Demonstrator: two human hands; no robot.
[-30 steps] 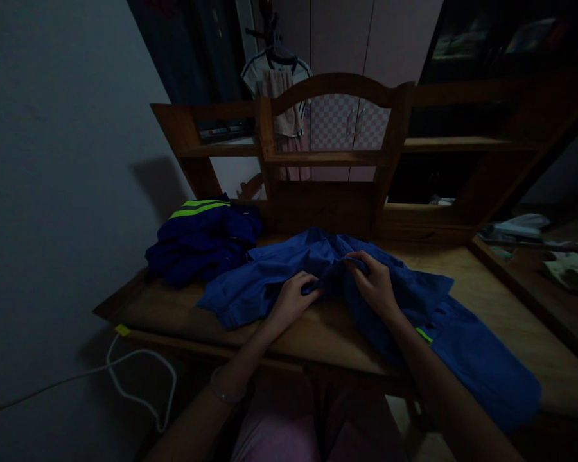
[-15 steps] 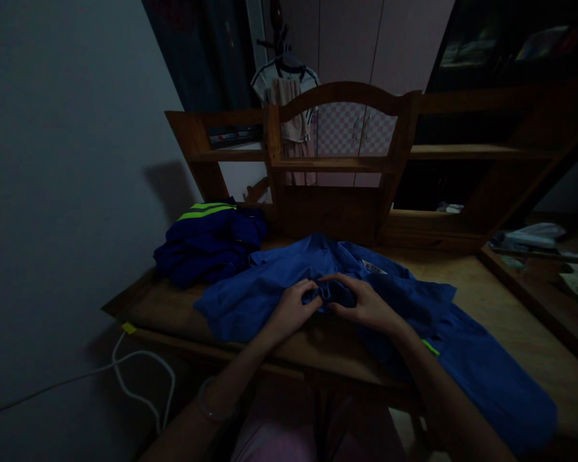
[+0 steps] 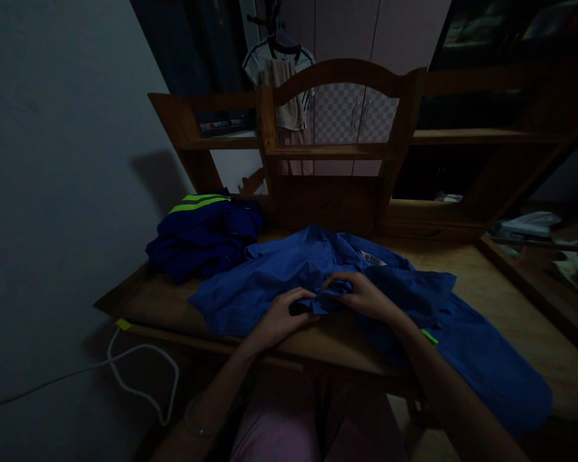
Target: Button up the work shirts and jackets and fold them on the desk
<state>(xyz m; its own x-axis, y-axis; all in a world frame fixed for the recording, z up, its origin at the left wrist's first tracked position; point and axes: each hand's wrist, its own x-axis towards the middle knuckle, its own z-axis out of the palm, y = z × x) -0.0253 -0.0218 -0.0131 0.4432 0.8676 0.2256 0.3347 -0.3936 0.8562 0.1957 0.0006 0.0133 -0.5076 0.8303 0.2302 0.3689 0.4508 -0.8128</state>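
Note:
A blue work jacket (image 3: 270, 282) lies spread over the wooden desk, with a white label (image 3: 373, 258) on its chest and a sleeve stretching to the right. My left hand (image 3: 286, 316) pinches a fold at the jacket's near edge between thumb and fingers. Close beside it, my right hand (image 3: 359, 294) grips the bunched cloth of the same edge, its fingertips partly hidden in the fabric. Both hands are closed on the jacket near the desk's front edge.
A dark blue garment pile with yellow-green stripes (image 3: 207, 234) sits at the back left. Behind stands a wooden shelf unit (image 3: 332, 153). A white cable (image 3: 144, 348) hangs at the left corner. Papers and plastic (image 3: 530, 224) lie at the far right.
My left hand has shifted slightly left and down, its thumb and fingers wider apart around the cloth. The right hand has closed further on the bunched edge. The view has tilted a little.

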